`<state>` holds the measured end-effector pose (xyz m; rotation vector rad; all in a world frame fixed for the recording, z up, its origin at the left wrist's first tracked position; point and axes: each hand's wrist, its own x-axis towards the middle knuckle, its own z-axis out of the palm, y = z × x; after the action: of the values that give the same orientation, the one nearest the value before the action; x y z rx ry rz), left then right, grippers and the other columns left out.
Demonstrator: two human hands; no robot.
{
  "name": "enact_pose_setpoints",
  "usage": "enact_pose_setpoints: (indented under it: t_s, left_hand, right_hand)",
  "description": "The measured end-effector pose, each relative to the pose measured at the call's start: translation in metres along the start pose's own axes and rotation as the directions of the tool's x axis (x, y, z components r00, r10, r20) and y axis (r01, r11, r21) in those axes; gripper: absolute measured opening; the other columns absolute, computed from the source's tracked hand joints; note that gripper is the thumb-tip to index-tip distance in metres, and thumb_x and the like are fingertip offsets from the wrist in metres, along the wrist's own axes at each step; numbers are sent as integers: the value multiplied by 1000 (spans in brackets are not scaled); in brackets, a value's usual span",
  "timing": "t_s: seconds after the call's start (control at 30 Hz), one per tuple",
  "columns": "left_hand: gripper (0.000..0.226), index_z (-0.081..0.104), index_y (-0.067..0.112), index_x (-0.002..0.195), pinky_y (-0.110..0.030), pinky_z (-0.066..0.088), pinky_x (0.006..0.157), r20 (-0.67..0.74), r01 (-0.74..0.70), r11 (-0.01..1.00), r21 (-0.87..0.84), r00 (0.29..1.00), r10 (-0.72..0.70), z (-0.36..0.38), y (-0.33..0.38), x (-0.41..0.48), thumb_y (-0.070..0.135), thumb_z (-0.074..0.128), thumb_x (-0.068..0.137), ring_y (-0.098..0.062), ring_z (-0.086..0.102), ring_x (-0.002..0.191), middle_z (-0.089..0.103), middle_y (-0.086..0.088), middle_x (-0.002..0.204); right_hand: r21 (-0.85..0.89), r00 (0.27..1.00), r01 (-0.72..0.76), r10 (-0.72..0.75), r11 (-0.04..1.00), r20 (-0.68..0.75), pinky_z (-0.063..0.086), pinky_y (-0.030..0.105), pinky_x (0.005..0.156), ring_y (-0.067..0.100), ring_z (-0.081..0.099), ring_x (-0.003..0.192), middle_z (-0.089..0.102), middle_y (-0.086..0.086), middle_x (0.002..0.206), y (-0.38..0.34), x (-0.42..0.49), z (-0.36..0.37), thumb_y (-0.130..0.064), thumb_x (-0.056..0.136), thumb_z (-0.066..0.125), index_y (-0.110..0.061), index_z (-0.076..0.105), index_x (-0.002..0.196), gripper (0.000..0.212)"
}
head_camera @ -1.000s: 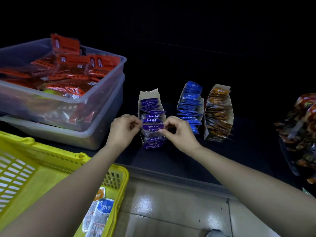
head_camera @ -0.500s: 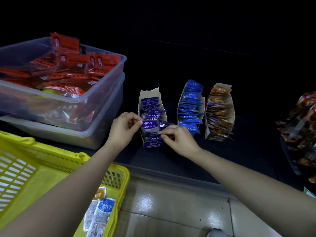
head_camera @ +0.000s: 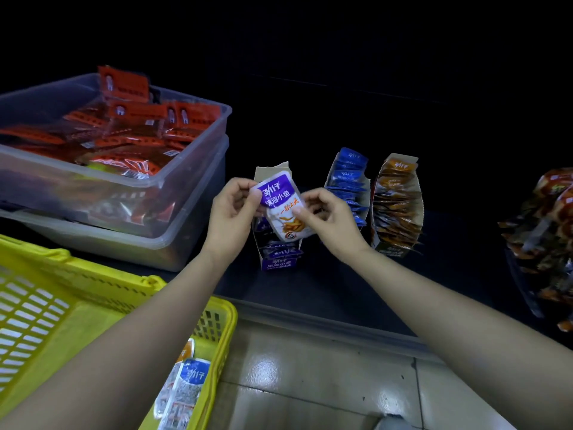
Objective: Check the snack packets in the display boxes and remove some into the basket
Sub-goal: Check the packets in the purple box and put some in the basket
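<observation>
Purple-and-white foil packet (head_camera: 280,206) is hanging just above its display box (head_camera: 277,259) on the counter (head_camera: 325,283), the left hand (head_camera: 231,212) pinching its top corner and the right hand (head_camera: 328,218) pinching its side, both grips clamped on it. Slick film risks sliding free as one hand is letting go, dropping it on the floor (head_camera: 310,383) short of the yellow basket (head_camera: 148,283).

Purple display box (head_camera: 278,262) largely behind the packet (head_camera: 280,206); yellow basket (head_camera: 102,273) partly beyond the left frame edge.
</observation>
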<state>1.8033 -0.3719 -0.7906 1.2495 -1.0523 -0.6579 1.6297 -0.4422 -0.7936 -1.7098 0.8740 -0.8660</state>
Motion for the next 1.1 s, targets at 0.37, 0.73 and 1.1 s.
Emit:
enact_pose_setpoints:
  t_s: [0.37, 0.73, 1.1]
  left_hand:
    - [19, 58, 10, 114, -30, 58, 78, 96, 195, 974, -116, 978, -185, 26, 8, -6, 14, 60, 95, -17, 69, 91, 67, -11, 110]
    - [26, 68, 6, 107, -35, 55, 82, 67, 263, 941, -213, 965, -254, 12, 0, -5, 4, 43, 101, -23, 67, 90, 71, -14, 101]
    - [23, 70, 6, 106, -31, 55, 82, 153, 101, 986, -134, 985, -80, 15, 8, -4, 8, 47, 101, -18, 68, 94, 66, -20, 114]
  right_hand:
    - [118, 998, 51, -46, 992, -44, 51, 24, 70, 16, 64, 74, 70, -1, 107, -7, -1, 6, -7, 88, 70, -2, 67, 91, 6]
    - [-5, 995, 101, -101, 995, -22, 50, 34, 78, 15, 56, 82, 61, 9, 99, -6, -1, 6, -6, 89, 69, -14, 72, 106, 19]
    - [122, 1000, 20, -18, 992, -19, 54, 23, 83, 9, 66, 100, 67, 2, 109, -16, 2, 6, -12, 90, 68, -7, 56, 120, 32]
